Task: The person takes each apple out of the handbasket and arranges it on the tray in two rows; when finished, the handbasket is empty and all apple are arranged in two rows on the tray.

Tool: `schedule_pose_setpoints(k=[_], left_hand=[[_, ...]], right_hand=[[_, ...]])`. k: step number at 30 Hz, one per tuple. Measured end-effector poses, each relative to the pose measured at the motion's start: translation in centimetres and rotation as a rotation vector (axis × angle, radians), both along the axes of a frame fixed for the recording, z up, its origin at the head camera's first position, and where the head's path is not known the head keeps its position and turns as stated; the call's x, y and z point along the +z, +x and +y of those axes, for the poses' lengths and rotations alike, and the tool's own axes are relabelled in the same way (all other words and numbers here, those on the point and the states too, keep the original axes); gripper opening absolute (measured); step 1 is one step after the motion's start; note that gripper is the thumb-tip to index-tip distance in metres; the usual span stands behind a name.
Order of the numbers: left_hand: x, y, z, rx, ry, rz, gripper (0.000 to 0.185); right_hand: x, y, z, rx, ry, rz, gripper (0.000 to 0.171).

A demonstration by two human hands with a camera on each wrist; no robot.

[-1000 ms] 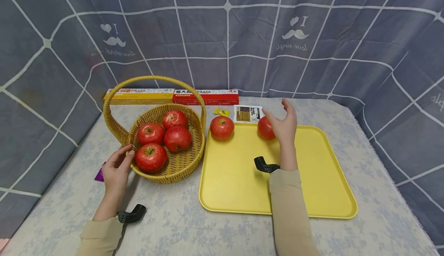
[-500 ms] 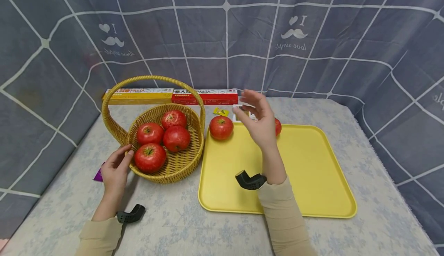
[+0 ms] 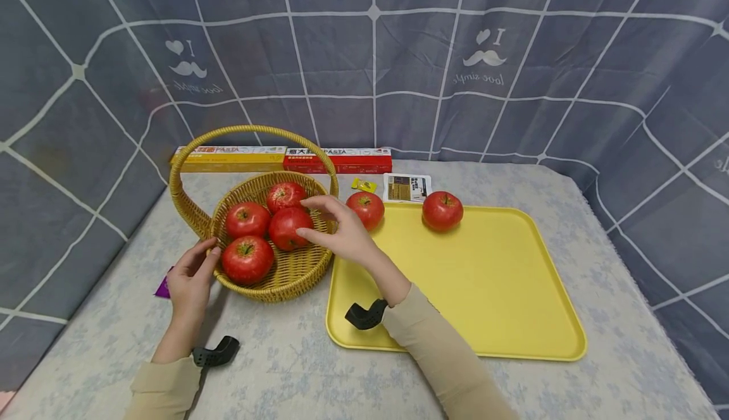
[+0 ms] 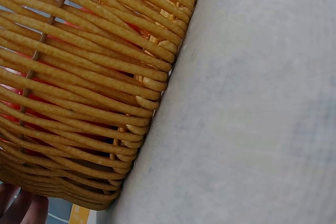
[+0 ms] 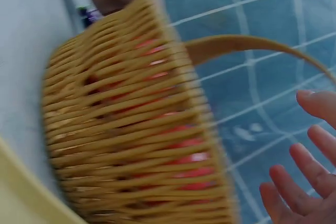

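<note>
A yellow wicker basket (image 3: pixel 293 288) with a tall arched handle holds several red apples (image 3: pixel 247 259). My left hand (image 3: pixel 190 274) grips the basket's left rim; a few of its fingertips (image 4: pixel 23 205) show at the rim in the left wrist view. Over the basket's right side reaches my right hand (image 3: pixel 347 233), thumb and fingers spread beside the rightmost apple (image 3: pixel 287 227) inside. In the right wrist view that hand (image 5: pixel 307 177) hangs above the rim with nothing in it. A red apple (image 3: pixel 364 208) and another red apple (image 3: pixel 442 211) sit at the back of a yellow tray (image 3: pixel 484 287).
Behind the basket lie a yellow pasta box (image 3: pixel 233 159) and a red pasta box (image 3: pixel 338 160). A small yellow packet (image 3: pixel 364 185) and a white printed packet (image 3: pixel 407 187) lie behind the tray. A purple packet (image 3: pixel 162 288) is partly hidden by the left hand.
My right hand has moved left from over the tray's right apple to the basket, still empty. That apple is now fully visible. The left hand has stayed on the basket rim.
</note>
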State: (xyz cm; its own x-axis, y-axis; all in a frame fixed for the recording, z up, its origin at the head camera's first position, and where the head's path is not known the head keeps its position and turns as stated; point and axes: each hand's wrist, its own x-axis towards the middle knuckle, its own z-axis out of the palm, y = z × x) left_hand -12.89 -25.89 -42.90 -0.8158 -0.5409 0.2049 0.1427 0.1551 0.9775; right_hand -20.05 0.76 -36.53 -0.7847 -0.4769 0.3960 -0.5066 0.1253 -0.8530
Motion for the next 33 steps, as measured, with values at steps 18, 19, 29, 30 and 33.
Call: schedule_pose_setpoints(k=[18,19,29,30,33], left_hand=[[0.1,0.2,0.1,0.002,-0.005,-0.001,0.026],[0.1,0.2,0.1,0.002,-0.004,-0.002,0.026],[0.2,0.3,0.1,0.002,-0.031,0.003,0.026],[0.2,0.3,0.1,0.002,-0.032,0.0,0.026],[0.2,0.3,0.1,0.004,-0.035,-0.014,0.027]], right_hand=[[-1.8,-3.5,-3.8,0.088,0.362,0.13,0.049],[-1.7,-3.7,-3.9,0.097,0.374,0.129,0.05],[-1.5,-4.0,-4.4,0.125,0.532,0.143,0.046],[-1.5,-3.9,-4.4,0.119,0.545,0.141,0.046],[-1.5,-3.7,-4.5,0.094,0.579,0.129,0.046]])
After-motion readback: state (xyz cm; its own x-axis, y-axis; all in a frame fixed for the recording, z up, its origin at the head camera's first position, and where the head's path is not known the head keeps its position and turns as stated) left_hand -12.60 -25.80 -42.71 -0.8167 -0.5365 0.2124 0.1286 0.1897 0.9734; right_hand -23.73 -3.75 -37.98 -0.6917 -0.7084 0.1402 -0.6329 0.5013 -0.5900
